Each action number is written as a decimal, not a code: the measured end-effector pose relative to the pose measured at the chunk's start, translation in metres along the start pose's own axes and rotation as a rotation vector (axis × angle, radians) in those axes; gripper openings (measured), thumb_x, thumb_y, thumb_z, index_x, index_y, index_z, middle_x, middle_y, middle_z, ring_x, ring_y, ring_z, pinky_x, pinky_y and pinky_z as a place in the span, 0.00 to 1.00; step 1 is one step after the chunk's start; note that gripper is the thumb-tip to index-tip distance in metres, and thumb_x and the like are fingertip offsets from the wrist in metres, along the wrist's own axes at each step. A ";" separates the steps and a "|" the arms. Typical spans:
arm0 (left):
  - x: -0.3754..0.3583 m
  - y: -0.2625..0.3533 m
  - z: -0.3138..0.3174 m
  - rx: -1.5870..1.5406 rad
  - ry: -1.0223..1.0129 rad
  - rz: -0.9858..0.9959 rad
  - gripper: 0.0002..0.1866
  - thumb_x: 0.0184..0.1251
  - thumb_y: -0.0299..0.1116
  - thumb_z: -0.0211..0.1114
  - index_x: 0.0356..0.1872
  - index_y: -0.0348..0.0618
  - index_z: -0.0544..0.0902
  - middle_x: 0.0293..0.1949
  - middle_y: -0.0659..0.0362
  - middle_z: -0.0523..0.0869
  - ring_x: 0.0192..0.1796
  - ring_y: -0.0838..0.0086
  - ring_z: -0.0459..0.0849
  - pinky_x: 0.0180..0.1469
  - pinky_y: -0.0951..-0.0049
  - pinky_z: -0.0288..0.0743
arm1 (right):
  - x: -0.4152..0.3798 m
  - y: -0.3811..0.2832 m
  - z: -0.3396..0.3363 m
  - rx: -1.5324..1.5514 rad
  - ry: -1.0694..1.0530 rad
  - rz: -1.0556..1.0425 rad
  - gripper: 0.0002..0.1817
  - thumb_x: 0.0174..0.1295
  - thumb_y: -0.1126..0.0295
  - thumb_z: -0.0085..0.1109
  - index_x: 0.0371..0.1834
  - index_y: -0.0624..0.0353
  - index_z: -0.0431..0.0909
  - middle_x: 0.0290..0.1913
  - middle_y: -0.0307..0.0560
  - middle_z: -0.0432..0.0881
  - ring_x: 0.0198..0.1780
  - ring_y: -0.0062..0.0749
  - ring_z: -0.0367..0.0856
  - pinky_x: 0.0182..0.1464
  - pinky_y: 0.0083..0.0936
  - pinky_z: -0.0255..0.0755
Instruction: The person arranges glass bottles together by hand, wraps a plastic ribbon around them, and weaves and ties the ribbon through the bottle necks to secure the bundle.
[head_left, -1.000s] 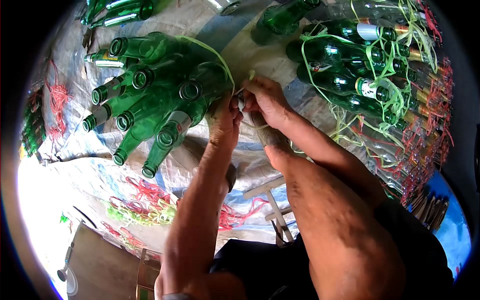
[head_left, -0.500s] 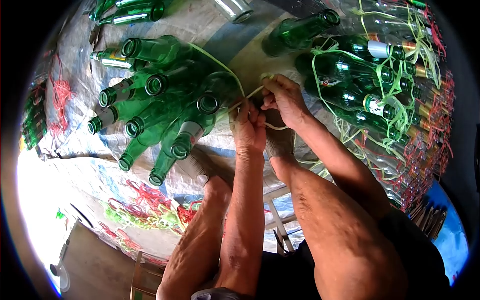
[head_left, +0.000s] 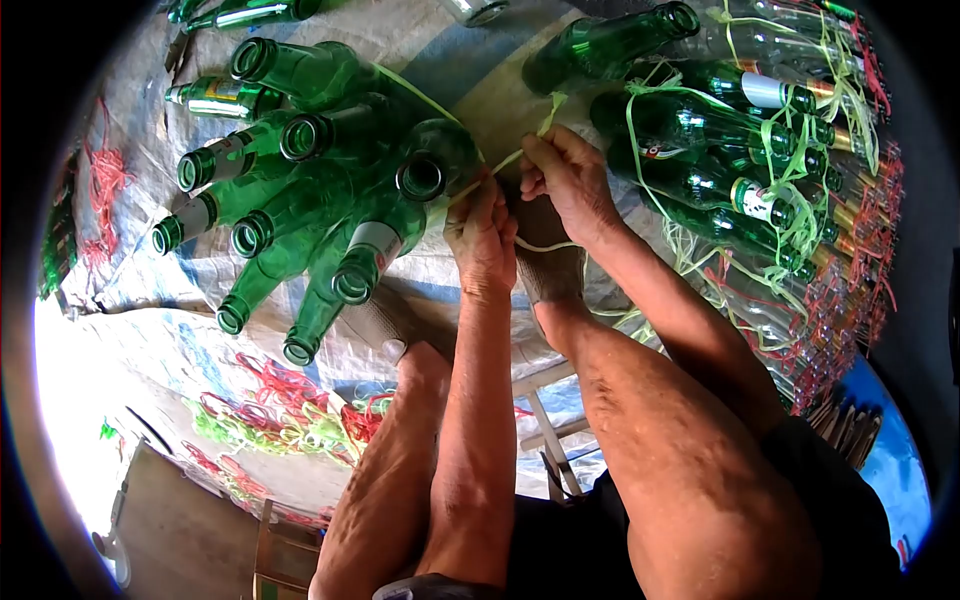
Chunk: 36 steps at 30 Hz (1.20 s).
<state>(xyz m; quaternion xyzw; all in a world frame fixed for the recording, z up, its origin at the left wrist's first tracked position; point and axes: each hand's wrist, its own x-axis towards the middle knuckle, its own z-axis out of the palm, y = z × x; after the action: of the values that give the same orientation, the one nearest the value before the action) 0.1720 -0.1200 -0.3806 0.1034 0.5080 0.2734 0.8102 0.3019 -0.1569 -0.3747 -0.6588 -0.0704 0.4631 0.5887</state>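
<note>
Floor covered with a wrinkly pale tarp [head_left: 420,345] with some blue stripes, a bunch of green bottles [head_left: 345,130] sitting on it, messy red and light-green string [head_left: 290,410] just lying there, a roped-up bottle stack [head_left: 700,150] too

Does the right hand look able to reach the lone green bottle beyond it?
Probably yes: between the right hand and the bottle lie only sheet and cord end, but its fingers are pinching the cord.

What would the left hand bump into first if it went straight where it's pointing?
The left hand would probably meet the green string first, right by its fingertips. Past that seems to be just sheet up to a clear bottle, though the hand's height is hard to tell.
</note>
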 end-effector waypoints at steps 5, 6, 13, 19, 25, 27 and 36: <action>0.004 0.007 -0.005 -0.012 -0.049 -0.082 0.05 0.75 0.32 0.71 0.45 0.55 0.83 0.29 0.72 0.72 0.23 0.86 0.60 0.24 0.82 0.52 | 0.002 0.002 -0.002 0.082 0.060 0.089 0.12 0.76 0.68 0.63 0.32 0.58 0.79 0.28 0.38 0.83 0.25 0.18 0.82 0.28 0.19 0.78; 0.006 0.008 -0.008 -0.027 -0.070 -0.091 0.05 0.74 0.32 0.71 0.44 0.55 0.83 0.28 0.72 0.71 0.23 0.86 0.60 0.24 0.82 0.52 | 0.002 0.003 -0.004 0.095 0.072 0.106 0.12 0.76 0.68 0.63 0.32 0.58 0.80 0.28 0.38 0.83 0.25 0.19 0.82 0.28 0.19 0.79; 0.014 0.009 -0.020 -0.151 -0.188 -0.106 0.05 0.75 0.32 0.70 0.42 0.55 0.81 0.27 0.73 0.69 0.23 0.85 0.59 0.24 0.80 0.50 | 0.007 0.010 -0.011 0.070 0.101 0.137 0.12 0.76 0.67 0.64 0.32 0.58 0.81 0.27 0.38 0.84 0.25 0.20 0.82 0.28 0.21 0.80; 0.011 0.007 -0.012 -0.088 -0.106 -0.052 0.05 0.74 0.30 0.72 0.43 0.52 0.83 0.28 0.72 0.72 0.22 0.87 0.60 0.23 0.81 0.50 | 0.007 0.001 -0.014 0.050 0.037 0.093 0.10 0.77 0.65 0.64 0.36 0.56 0.81 0.30 0.37 0.84 0.29 0.19 0.83 0.32 0.22 0.82; 0.009 0.007 -0.009 0.037 -0.010 0.025 0.09 0.73 0.29 0.73 0.51 0.48 0.87 0.29 0.71 0.76 0.22 0.87 0.62 0.24 0.82 0.53 | 0.007 -0.018 0.004 0.023 -0.009 -0.048 0.10 0.76 0.68 0.65 0.35 0.60 0.82 0.29 0.38 0.85 0.29 0.19 0.83 0.33 0.20 0.81; 0.008 0.007 -0.009 0.064 0.004 0.043 0.11 0.72 0.29 0.74 0.52 0.46 0.87 0.30 0.70 0.78 0.22 0.87 0.63 0.24 0.82 0.54 | 0.008 -0.024 0.011 -0.026 -0.058 -0.090 0.10 0.75 0.68 0.64 0.34 0.60 0.81 0.29 0.37 0.85 0.31 0.18 0.84 0.35 0.20 0.80; 0.010 0.004 -0.008 0.125 0.038 0.105 0.08 0.71 0.29 0.75 0.48 0.46 0.87 0.30 0.68 0.80 0.22 0.87 0.64 0.24 0.82 0.56 | 0.028 -0.029 0.025 -0.158 -0.258 -0.165 0.10 0.78 0.66 0.61 0.37 0.59 0.82 0.31 0.36 0.83 0.35 0.16 0.80 0.38 0.18 0.73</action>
<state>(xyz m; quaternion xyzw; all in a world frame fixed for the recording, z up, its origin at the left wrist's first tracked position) 0.1669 -0.1119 -0.3906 0.1749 0.5331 0.2852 0.7771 0.3129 -0.1127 -0.3623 -0.6301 -0.2356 0.4868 0.5572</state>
